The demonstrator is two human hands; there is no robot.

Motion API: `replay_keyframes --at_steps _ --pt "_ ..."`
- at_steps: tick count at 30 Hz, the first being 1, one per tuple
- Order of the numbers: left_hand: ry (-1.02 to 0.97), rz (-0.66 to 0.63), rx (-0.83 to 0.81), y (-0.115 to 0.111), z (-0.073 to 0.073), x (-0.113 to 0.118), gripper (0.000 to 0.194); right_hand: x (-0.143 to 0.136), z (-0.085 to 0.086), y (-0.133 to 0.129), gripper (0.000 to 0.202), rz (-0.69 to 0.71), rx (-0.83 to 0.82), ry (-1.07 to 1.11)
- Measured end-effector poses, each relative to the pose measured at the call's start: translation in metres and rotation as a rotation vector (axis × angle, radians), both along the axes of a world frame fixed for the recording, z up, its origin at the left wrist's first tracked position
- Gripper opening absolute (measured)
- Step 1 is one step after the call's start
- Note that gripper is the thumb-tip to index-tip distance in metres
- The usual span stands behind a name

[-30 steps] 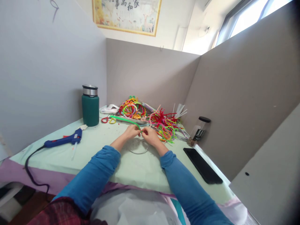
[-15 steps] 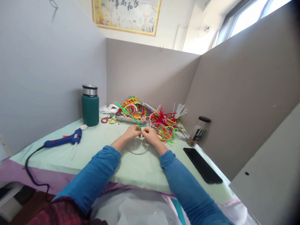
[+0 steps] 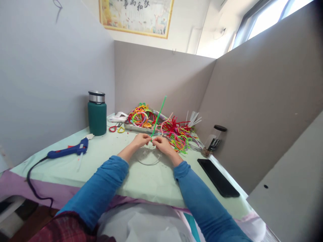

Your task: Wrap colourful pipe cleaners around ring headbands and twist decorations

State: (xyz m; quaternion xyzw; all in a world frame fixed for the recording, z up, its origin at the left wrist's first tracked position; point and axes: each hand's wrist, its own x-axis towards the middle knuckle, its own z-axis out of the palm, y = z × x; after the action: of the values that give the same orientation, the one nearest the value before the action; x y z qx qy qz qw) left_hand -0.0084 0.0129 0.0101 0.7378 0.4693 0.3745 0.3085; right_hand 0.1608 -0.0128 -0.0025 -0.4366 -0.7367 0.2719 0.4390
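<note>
Above the table, my left hand [image 3: 141, 139] pinches the lower end of a green fuzzy stem [image 3: 159, 115], which rises and leans slightly right. Close on its right is my right hand [image 3: 162, 144], its fingers closed at the same lower end; the fingertips of both hands nearly touch. A thin grey wire ring [image 3: 148, 164] shows below and between the hands, its upper part hidden by them. Behind the hands stands a metal tray [image 3: 136, 128] heaped with colourful bent stems, and a pile of loose red, green and pink stems [image 3: 178, 134] lies to its right.
A green bottle [image 3: 97, 117] stands at the back left, with a blue glue gun [image 3: 68, 152] and its cord in front. Small red [image 3: 112, 129] and yellow [image 3: 121, 129] loops lie near the tray. On the right are a clear jar [image 3: 214, 141] and a black phone [image 3: 218, 178].
The green stem has swung from leaning left to standing nearly upright, leaning right. Both hands have shifted only slightly and stay close together.
</note>
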Motion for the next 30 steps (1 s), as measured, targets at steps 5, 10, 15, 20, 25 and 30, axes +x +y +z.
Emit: replay_keyframes --at_steps 5,10,15,20,25,30 --pt "0.025 0.037 -0.057 0.0004 0.0006 -0.0009 0.029 -0.0003 -0.0062 0.0029 0.016 0.012 0.061 -0.022" --pt "0.064 0.050 -0.019 0.0046 -0.0041 0.0005 0.026 -0.0017 -0.0086 0.0037 0.014 -0.004 0.118 -0.065" --pt "-0.042 0.055 0.023 0.0068 -0.0082 0.0022 0.025 -0.0021 -0.0071 0.0026 0.017 -0.007 0.092 -0.040" --pt "-0.058 0.036 0.048 0.0028 -0.0044 0.0025 0.023 -0.0028 -0.0055 -0.0001 0.018 -0.006 0.056 -0.027" --pt "-0.006 0.049 0.066 -0.0009 0.0002 0.0030 0.016 -0.0033 -0.0035 -0.0010 0.017 -0.014 0.029 -0.010" --pt "0.016 0.018 0.067 -0.0006 0.0000 0.0030 0.014 -0.0029 -0.0041 0.0000 0.018 -0.007 0.026 -0.015"
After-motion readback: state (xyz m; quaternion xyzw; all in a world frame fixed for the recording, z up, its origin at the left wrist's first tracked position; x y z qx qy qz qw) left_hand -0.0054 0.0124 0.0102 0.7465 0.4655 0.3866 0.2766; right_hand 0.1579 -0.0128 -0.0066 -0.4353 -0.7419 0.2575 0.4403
